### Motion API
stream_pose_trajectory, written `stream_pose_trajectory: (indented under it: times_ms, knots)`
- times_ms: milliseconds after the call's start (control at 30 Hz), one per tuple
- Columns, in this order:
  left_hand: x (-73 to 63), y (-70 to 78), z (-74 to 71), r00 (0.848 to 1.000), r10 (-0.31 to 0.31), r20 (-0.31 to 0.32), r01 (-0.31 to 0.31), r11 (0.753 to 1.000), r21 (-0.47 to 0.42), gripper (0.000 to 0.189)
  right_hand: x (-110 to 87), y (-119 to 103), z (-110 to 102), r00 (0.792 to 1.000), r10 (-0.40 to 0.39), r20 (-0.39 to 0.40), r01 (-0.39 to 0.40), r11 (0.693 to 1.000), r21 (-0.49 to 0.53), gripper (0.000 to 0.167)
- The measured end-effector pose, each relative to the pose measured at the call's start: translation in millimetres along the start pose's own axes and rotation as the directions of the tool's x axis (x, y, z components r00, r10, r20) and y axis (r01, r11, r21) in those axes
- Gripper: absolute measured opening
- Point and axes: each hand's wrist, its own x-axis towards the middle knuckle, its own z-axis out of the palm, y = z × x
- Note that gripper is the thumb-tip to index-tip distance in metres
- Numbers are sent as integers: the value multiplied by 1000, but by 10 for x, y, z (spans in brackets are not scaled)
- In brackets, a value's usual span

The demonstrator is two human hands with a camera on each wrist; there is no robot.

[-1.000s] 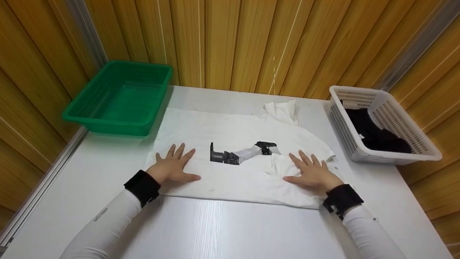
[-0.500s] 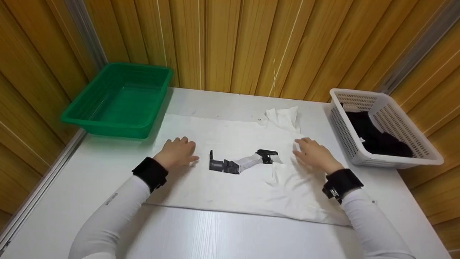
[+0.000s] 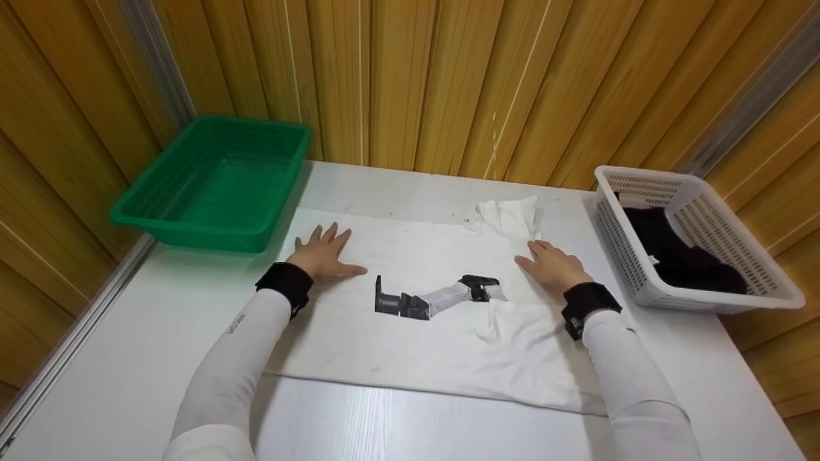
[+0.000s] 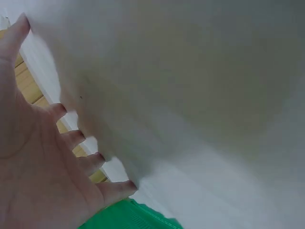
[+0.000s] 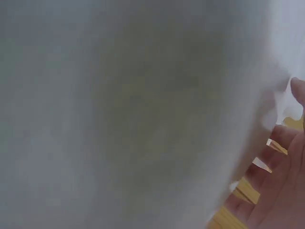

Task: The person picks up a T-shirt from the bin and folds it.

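Note:
A white T-shirt [image 3: 397, 352] lies spread sideways on the white table, a grey and black mechanical-looking print on its front. Its far sleeve [image 3: 512, 214] is crumpled, and wrinkles run through its right part. My left hand [image 3: 323, 255] rests on the shirt's far left part, fingers spread; the left wrist view shows the fingertips [image 4: 128, 187] against the cloth. On the right, my right hand [image 3: 552, 264] touches the shirt just below the crumpled sleeve, its fingers fairly straight and close together. The blurred right wrist view shows that hand [image 5: 281, 183] at its right edge.
A green plastic basket [image 3: 256, 238] stands at the back left. At the back right is a white perforated basket [image 3: 724, 302] with black cloth [image 3: 685, 256] inside. Wood-patterned panels [image 3: 397, 83] enclose the table [image 3: 333, 429] at the back and sides.
Both hands lifted from the near part of the shirt and moved to its far part. The left fingers curled, then spread again. The shirt's near edge has shifted toward me.

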Motion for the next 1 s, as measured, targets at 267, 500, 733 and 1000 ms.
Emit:
stream_pose_trajectory:
  times_ms: [267, 500, 733, 1000]
  knots:
    - [3, -25, 5, 1000, 0, 5, 0, 1000, -13, 105, -14, 219, -48, 997, 64, 50, -66, 998, 24, 80]
    - [7, -17, 29, 1000, -3, 12, 3, 1000, -18, 105, -17, 352, -51, 988, 132, 77, -134, 991, 23, 82]
    - [16, -6, 39, 1000, -2, 13, 2, 1000, -14, 105, -30, 382, -33, 986, 158, 52, -159, 987, 7, 82]
    - [-4, -19, -23, 1000, -13, 13, 14, 1000, -14, 104, -9, 126, 25, 982, -53, -180, 36, 995, -97, 61]
